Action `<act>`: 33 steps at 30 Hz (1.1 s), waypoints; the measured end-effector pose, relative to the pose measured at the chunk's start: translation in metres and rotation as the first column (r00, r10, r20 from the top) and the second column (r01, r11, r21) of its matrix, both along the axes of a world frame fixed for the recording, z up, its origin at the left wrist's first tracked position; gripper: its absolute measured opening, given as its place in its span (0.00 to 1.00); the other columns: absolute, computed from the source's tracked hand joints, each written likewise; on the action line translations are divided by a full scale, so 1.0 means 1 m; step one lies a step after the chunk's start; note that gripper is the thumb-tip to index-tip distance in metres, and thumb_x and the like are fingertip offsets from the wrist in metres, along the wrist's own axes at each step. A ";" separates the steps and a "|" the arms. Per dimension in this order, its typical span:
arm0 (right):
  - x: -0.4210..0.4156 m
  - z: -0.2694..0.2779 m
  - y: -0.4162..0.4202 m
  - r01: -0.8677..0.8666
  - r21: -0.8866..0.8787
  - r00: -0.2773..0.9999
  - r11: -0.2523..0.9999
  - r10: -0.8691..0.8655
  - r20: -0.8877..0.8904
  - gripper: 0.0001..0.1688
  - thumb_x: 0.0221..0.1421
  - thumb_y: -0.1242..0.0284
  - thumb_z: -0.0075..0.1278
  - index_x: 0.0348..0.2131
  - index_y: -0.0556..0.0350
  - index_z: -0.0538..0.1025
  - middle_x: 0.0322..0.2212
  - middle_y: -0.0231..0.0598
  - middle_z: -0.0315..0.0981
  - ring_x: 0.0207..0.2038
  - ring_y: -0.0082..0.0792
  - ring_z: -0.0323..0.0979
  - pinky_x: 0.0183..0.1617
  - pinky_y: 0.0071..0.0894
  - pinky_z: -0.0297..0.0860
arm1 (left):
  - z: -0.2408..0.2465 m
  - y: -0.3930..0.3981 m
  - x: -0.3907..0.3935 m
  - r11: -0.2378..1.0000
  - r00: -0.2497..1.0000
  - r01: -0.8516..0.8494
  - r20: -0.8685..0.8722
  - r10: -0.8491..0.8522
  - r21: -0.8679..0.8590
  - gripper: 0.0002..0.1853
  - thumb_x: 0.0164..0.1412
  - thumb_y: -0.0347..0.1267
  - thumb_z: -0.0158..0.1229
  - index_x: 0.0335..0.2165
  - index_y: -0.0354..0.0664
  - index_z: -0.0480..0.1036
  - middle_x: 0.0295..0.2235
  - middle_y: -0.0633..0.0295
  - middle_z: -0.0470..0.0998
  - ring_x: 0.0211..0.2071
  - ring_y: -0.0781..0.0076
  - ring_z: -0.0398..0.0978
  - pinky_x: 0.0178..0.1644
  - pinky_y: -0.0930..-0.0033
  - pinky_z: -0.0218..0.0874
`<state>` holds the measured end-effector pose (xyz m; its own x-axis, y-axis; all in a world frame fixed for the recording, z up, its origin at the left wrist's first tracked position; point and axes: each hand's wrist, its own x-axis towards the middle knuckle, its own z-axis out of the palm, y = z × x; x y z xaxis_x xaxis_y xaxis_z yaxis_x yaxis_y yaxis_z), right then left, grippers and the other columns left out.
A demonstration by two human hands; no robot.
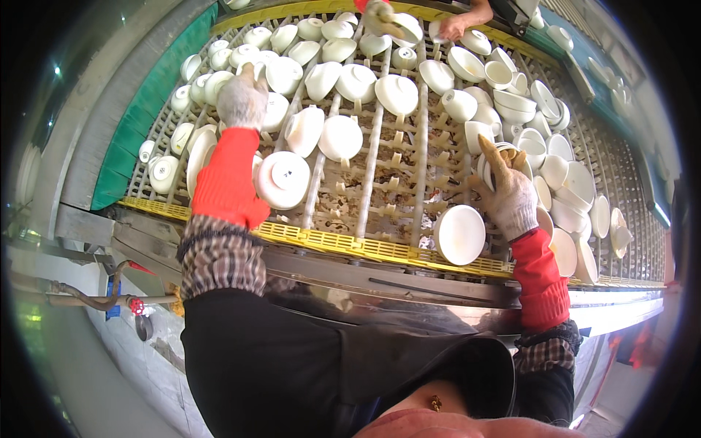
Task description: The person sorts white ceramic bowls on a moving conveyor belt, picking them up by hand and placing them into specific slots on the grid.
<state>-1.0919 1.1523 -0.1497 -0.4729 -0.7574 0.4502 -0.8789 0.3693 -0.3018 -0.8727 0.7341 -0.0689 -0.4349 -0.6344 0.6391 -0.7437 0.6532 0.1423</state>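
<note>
My left hand (243,101), in a pale work glove below a red cuff, reaches among upturned white bowls on the left of a slatted conveyor rack (421,164). Its fingertips meet the bowls beside a larger white bowl (284,75); whether they grip one cannot be told. My right hand (509,191), gloved alike, has its thumb and fingers around a few nested white dishes (485,169) at the right. Just below it, a round white dish (461,234) leans on edge by the yellow border. Another white bowl (282,179) with a marked base rests right of my left sleeve.
Across the rack, a co-worker's gloved hand (381,21) holds a white bowl (407,29); a bare hand (453,27) touches another. Loosely piled white bowls (567,180) crowd the right. A yellow slotted edge (339,243) borders the near side, a green flap (148,120) the left.
</note>
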 end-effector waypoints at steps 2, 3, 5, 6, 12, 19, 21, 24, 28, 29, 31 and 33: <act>-0.002 0.003 0.000 0.051 0.007 0.997 0.999 -0.051 0.058 0.46 0.52 0.69 0.62 0.66 0.40 0.60 0.46 0.52 0.77 0.43 0.56 0.76 0.55 0.46 0.67 | -0.003 0.021 0.013 0.983 0.982 0.163 0.082 -0.169 0.081 0.22 0.57 0.40 0.60 0.48 0.41 0.76 0.33 0.45 0.81 0.37 0.47 0.80 0.42 0.49 0.71; -0.003 0.008 0.002 0.049 -0.025 0.998 0.998 -0.048 0.029 0.46 0.52 0.69 0.62 0.67 0.39 0.60 0.46 0.52 0.76 0.43 0.55 0.76 0.51 0.46 0.69 | 0.001 0.030 0.020 0.964 0.961 0.236 0.118 -0.249 0.120 0.23 0.57 0.40 0.60 0.49 0.41 0.75 0.33 0.45 0.81 0.37 0.47 0.80 0.42 0.50 0.71; -0.015 0.001 0.003 0.074 -0.074 0.997 0.994 -0.071 0.042 0.47 0.53 0.67 0.63 0.67 0.38 0.58 0.46 0.52 0.75 0.43 0.55 0.75 0.47 0.46 0.71 | 0.005 0.038 0.030 0.946 0.914 0.293 0.251 -0.319 0.136 0.24 0.56 0.39 0.61 0.50 0.42 0.75 0.34 0.46 0.81 0.37 0.47 0.80 0.41 0.51 0.71; -0.018 -0.003 0.002 0.162 -0.061 0.986 0.985 -0.164 -0.024 0.48 0.53 0.65 0.63 0.68 0.37 0.58 0.43 0.51 0.76 0.43 0.54 0.75 0.43 0.47 0.72 | 0.005 0.043 0.035 0.936 0.881 0.318 0.317 -0.351 0.152 0.24 0.56 0.39 0.61 0.50 0.42 0.75 0.34 0.46 0.81 0.37 0.47 0.80 0.41 0.52 0.71; -0.007 0.032 -0.008 0.299 -0.045 0.878 0.953 -0.257 0.404 0.27 0.62 0.60 0.55 0.56 0.51 0.75 0.46 0.44 0.79 0.48 0.34 0.76 0.52 0.30 0.68 | -0.004 0.073 0.081 0.732 0.734 0.509 0.216 -0.644 0.453 0.25 0.54 0.37 0.63 0.50 0.41 0.76 0.39 0.48 0.81 0.42 0.50 0.79 0.47 0.55 0.70; 0.017 0.088 -0.055 0.019 -0.264 0.909 0.964 0.093 0.405 0.25 0.63 0.65 0.56 0.56 0.58 0.75 0.47 0.39 0.79 0.48 0.27 0.75 0.53 0.28 0.71 | -0.021 0.068 0.103 0.717 0.815 0.501 0.016 -0.580 0.485 0.20 0.60 0.34 0.58 0.49 0.39 0.77 0.44 0.48 0.81 0.46 0.50 0.78 0.52 0.56 0.68; 0.012 0.087 -0.070 -0.127 -0.306 0.991 0.944 0.130 -0.011 0.29 0.61 0.70 0.58 0.59 0.56 0.72 0.47 0.41 0.79 0.49 0.30 0.76 0.54 0.30 0.71 | -0.019 0.072 0.097 0.749 0.837 0.451 0.061 -0.543 0.485 0.19 0.60 0.34 0.58 0.49 0.39 0.77 0.44 0.48 0.81 0.46 0.50 0.78 0.52 0.56 0.68; 0.008 0.068 -0.102 -0.062 -0.636 0.816 0.769 0.406 0.411 0.27 0.63 0.70 0.56 0.59 0.54 0.71 0.47 0.44 0.78 0.48 0.36 0.77 0.51 0.33 0.74 | -0.020 0.075 0.094 0.752 0.807 0.536 0.031 -0.590 0.384 0.19 0.61 0.33 0.57 0.49 0.39 0.77 0.43 0.48 0.81 0.45 0.49 0.78 0.51 0.55 0.68; -0.022 0.028 -0.114 -0.079 -0.422 0.934 0.903 0.215 0.285 0.23 0.65 0.59 0.52 0.50 0.57 0.78 0.39 0.40 0.80 0.36 0.30 0.78 0.43 0.25 0.73 | -0.025 0.075 0.094 0.766 0.803 0.563 0.017 -0.596 0.309 0.19 0.59 0.33 0.57 0.48 0.38 0.78 0.41 0.48 0.81 0.44 0.50 0.79 0.50 0.56 0.69; -0.034 0.015 -0.089 0.044 0.077 0.896 0.996 -0.005 -0.443 0.24 0.62 0.60 0.55 0.50 0.58 0.77 0.38 0.45 0.80 0.39 0.37 0.79 0.47 0.29 0.73 | -0.027 0.076 0.086 0.757 0.791 0.584 0.001 -0.611 0.293 0.18 0.59 0.33 0.58 0.48 0.38 0.78 0.41 0.48 0.81 0.44 0.50 0.79 0.50 0.56 0.69; 0.023 0.055 -0.074 0.055 0.158 0.995 0.986 -0.040 -0.096 0.30 0.55 0.57 0.60 0.49 0.60 0.76 0.38 0.49 0.80 0.44 0.44 0.77 0.51 0.37 0.72 | -0.037 0.071 0.096 0.793 0.811 0.570 0.006 -0.585 0.214 0.20 0.55 0.32 0.61 0.47 0.38 0.77 0.39 0.46 0.81 0.42 0.49 0.78 0.48 0.55 0.69; 0.022 0.040 -0.044 0.065 0.037 0.996 0.997 -0.063 -0.070 0.32 0.52 0.54 0.61 0.46 0.61 0.77 0.39 0.51 0.80 0.47 0.48 0.76 0.53 0.43 0.70 | -0.027 0.085 0.090 0.818 0.830 0.532 0.057 -0.555 0.219 0.22 0.53 0.32 0.63 0.48 0.38 0.76 0.37 0.47 0.81 0.41 0.49 0.78 0.47 0.56 0.69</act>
